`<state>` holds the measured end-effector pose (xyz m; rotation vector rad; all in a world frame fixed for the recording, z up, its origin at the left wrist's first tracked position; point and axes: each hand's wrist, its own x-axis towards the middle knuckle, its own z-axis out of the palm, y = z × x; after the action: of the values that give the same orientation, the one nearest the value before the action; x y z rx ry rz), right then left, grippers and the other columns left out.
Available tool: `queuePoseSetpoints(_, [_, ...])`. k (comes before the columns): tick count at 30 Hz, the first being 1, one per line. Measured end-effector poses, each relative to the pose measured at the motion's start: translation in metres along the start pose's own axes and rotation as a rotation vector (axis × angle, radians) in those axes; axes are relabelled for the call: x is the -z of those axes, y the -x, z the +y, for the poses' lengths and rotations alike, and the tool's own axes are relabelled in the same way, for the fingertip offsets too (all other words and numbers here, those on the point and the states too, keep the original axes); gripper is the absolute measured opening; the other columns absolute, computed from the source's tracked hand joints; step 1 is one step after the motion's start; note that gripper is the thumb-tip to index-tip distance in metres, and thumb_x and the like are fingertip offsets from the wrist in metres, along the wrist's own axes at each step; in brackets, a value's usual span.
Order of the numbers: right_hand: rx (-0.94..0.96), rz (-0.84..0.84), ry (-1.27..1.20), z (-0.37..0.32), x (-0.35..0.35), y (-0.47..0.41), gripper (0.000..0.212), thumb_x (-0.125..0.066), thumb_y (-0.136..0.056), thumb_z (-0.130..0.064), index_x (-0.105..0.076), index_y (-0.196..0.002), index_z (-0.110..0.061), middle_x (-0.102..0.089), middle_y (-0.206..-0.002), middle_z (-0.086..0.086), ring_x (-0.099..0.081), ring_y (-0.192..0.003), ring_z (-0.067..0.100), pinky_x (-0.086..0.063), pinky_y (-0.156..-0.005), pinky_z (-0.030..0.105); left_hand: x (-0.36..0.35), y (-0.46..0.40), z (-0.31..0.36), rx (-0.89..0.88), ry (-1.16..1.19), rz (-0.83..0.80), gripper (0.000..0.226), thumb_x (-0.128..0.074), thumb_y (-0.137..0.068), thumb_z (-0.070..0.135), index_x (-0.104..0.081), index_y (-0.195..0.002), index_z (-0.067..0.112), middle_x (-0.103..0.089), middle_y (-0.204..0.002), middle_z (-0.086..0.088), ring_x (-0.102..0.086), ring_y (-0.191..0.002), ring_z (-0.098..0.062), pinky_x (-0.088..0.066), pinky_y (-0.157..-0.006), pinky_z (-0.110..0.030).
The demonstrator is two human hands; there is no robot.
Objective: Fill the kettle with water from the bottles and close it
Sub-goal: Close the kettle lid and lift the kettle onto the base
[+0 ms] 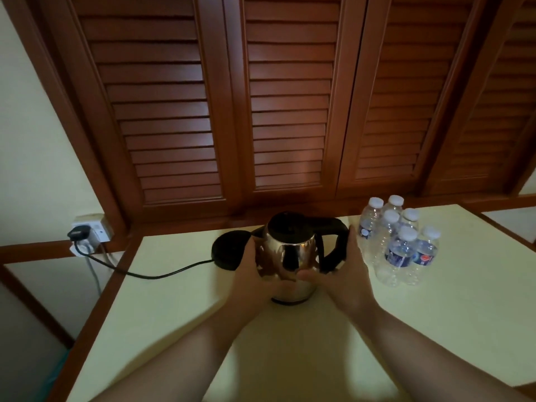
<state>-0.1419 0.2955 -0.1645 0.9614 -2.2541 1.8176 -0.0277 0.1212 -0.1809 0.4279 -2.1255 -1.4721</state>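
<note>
While sitting upright on the cream table [162, 309] with its black lid down, stainless steel electric kettle [290, 256] cupped from both sides: left hand [255, 274] wrapped round the spout side, right hand [342, 274] curled round the black handle side, thumb on the steel. Just behind-left, touching nothing of the kettle as far as visible, black power base [227, 252] with cord [150, 274] running to the wall socket [91, 230]. Just right of the right hand, six capped water bottles [401, 242] clustered upright, brown louvred shutters [290, 97] behind.
</note>
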Motion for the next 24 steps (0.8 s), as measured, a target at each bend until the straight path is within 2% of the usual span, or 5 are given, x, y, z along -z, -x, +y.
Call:
queuePoseSetpoints(3, [-0.043, -0.018, 0.017, 0.006, -0.012, -0.019, 0.128, -0.098, -0.038, -0.058, -0.037, -0.149, -0.039, -0.057, -0.138, -0.013, -0.057, -0.125, 0.010, -0.055, -0.099, 0.047, 0.010, -0.012, 0.004, -0.037, -0.020, 0.023, 0.097, -0.100, -0.059, 0.023, -0.047, -0.138, 0.042, -0.069, -0.122, 0.010, -0.068, -0.114, -0.012, -0.061, -0.090, -0.036])
queuePoseSetpoints(6, [-0.095, -0.045, 0.050, 0.003, -0.024, -0.042, 0.161, -0.089, -0.035, -0.080, -0.004, -0.164, -0.034, -0.038, -0.156, -0.011, -0.035, -0.142, 0.012, -0.043, -0.113, 0.045, 0.025, -0.028, 0.011, -0.071, -0.060, 0.054, 0.104, -0.101, -0.059, 0.027, -0.042, -0.144, 0.038, -0.068, -0.120, 0.008, -0.068, -0.111, -0.013, -0.060, -0.088, -0.032])
queuePoseSetpoints(13, [-0.090, -0.133, -0.017, -0.017, -0.066, -0.087, 0.155, -0.089, -0.041, -0.080, -0.002, -0.162, -0.039, -0.034, -0.162, -0.004, -0.037, -0.147, 0.023, -0.041, -0.115, 0.054, 0.069, -0.058, 0.033, -0.075, -0.074, 0.068, 0.097, -0.097, -0.066, 0.012, -0.044, -0.146, 0.027, -0.069, -0.124, 0.007, -0.062, -0.118, -0.008, -0.049, -0.085, -0.011])
queuePoseSetpoints(19, [-0.104, -0.170, -0.019, -0.022, -0.102, -0.107, 0.150, -0.090, -0.041, -0.073, -0.011, -0.161, -0.030, -0.035, -0.159, 0.000, -0.037, -0.145, 0.025, -0.040, -0.115, 0.055, 0.102, -0.077, 0.022, -0.026, -0.100, 0.061, 0.094, -0.097, -0.067, 0.017, -0.044, -0.143, 0.033, -0.065, -0.133, 0.014, -0.058, -0.128, -0.009, -0.048, -0.099, -0.027])
queuePoseSetpoints(24, [-0.135, -0.177, -0.035, -0.014, -0.122, -0.106, 0.150, -0.100, -0.050, -0.052, -0.004, -0.163, -0.031, -0.029, -0.163, 0.000, -0.029, -0.148, 0.022, -0.031, -0.114, 0.039, 0.112, -0.081, 0.005, -0.009, -0.104, 0.075, 0.099, -0.099, -0.064, 0.020, -0.043, -0.146, 0.028, -0.064, -0.137, 0.008, -0.056, -0.134, -0.014, -0.049, -0.110, -0.048])
